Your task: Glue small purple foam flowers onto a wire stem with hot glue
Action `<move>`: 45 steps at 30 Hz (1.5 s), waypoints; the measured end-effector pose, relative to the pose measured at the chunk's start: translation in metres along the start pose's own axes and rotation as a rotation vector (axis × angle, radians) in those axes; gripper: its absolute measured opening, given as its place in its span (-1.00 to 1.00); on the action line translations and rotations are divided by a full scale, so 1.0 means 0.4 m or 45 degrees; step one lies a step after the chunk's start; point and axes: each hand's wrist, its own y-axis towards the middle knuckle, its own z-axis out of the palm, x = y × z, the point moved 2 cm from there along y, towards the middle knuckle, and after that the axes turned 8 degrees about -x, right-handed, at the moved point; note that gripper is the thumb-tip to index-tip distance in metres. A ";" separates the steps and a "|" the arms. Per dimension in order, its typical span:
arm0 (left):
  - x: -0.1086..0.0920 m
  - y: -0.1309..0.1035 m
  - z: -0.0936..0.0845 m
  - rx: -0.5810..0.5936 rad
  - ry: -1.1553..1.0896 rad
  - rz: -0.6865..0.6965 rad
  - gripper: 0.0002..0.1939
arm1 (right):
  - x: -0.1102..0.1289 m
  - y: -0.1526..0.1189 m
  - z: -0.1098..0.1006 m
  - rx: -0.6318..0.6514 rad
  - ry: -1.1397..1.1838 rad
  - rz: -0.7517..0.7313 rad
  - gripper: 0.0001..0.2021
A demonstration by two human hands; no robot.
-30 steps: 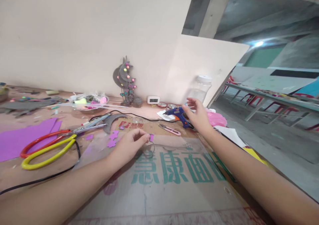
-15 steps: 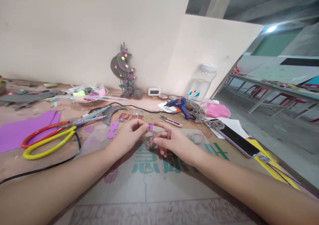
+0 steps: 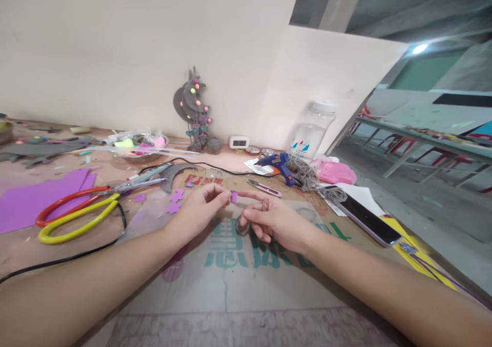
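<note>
My left hand pinches a small purple foam piece between thumb and fingertips, just above the cardboard sheet. My right hand meets it from the right, its index fingertip touching the purple piece. A thin grey wire loop hangs below the piece, partly hidden by my right fingers. Loose purple foam cutouts lie on the cardboard to the left of my left hand.
Red and yellow scissors and purple foam sheets lie at left. A blue glue gun, pink snips, grey twine, a phone and a plastic jar sit at right. A grey moon ornament stands by the wall.
My right hand came back from the glue gun to the purple piece held by my left hand. Since half a second ago both hands have barely shifted.
</note>
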 end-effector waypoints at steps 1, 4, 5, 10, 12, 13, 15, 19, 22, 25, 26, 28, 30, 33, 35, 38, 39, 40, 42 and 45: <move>0.000 0.000 0.001 0.003 -0.006 -0.005 -0.74 | 0.002 0.004 -0.008 -0.051 0.001 -0.014 -0.47; -0.001 0.000 0.003 0.011 -0.003 -0.013 -0.73 | 0.007 0.016 -0.028 -0.155 -0.090 -0.091 -0.59; -0.002 0.000 0.004 0.017 -0.005 -0.014 -0.74 | 0.009 0.020 -0.033 -0.181 -0.190 -0.148 -0.61; -0.011 -0.003 0.006 0.037 -0.016 -0.030 -0.77 | 0.022 0.020 -0.046 -0.414 -0.897 -0.622 -0.89; -0.015 -0.007 0.007 0.056 0.009 -0.042 -0.78 | 0.024 0.015 -0.046 -0.457 -0.999 -0.734 -0.91; -0.017 -0.009 0.008 0.069 0.024 -0.047 -0.78 | 0.024 0.014 -0.045 -0.461 -0.999 -0.758 -0.89; -0.020 -0.012 0.008 0.102 0.056 -0.044 -0.79 | 0.021 0.013 -0.044 -0.437 -0.952 -0.746 -0.85; -0.018 -0.015 0.008 0.148 0.109 0.004 -0.78 | 0.012 0.016 -0.039 -0.397 -0.812 -0.641 -0.83; -0.016 -0.015 0.009 0.152 0.152 0.035 -0.78 | 0.010 0.013 -0.036 -0.429 -0.759 -0.626 -0.84; -0.019 -0.016 0.011 0.163 0.187 0.043 -0.79 | 0.013 0.006 -0.031 -0.444 -0.791 -0.660 -0.84; -0.020 -0.016 0.011 0.167 0.194 0.043 -0.79 | 0.015 0.004 -0.030 -0.452 -0.811 -0.675 -0.84; -0.022 -0.017 0.012 0.177 0.196 0.044 -0.79 | 0.017 -0.001 -0.026 -0.470 -0.849 -0.700 -0.85; -0.021 -0.017 0.013 0.192 0.192 0.040 -0.78 | 0.017 -0.003 -0.023 -0.480 -0.879 -0.715 -0.86; -0.019 -0.018 0.013 0.215 0.170 0.019 -0.77 | 0.016 -0.003 -0.021 -0.475 -0.889 -0.720 -0.86; -0.020 -0.019 0.013 0.224 0.160 0.019 -0.78 | 0.014 -0.002 -0.021 -0.471 -0.888 -0.718 -0.86; -0.023 -0.020 0.014 0.225 0.151 0.031 -0.78 | 0.011 0.001 -0.023 -0.458 -0.900 -0.699 -0.84; -0.024 -0.021 0.015 0.227 0.148 0.033 -0.78 | 0.010 0.002 -0.024 -0.453 -0.904 -0.688 -0.83; -0.023 -0.020 0.015 0.228 0.144 0.034 -0.78 | 0.010 0.003 -0.025 -0.445 -0.907 -0.673 -0.81; -0.021 -0.020 0.015 0.234 0.148 0.044 -0.78 | 0.009 0.006 -0.026 -0.424 -0.915 -0.643 -0.78; -0.016 -0.017 0.015 0.229 0.162 0.069 -0.79 | 0.011 0.008 -0.025 -0.386 -0.941 -0.658 -0.81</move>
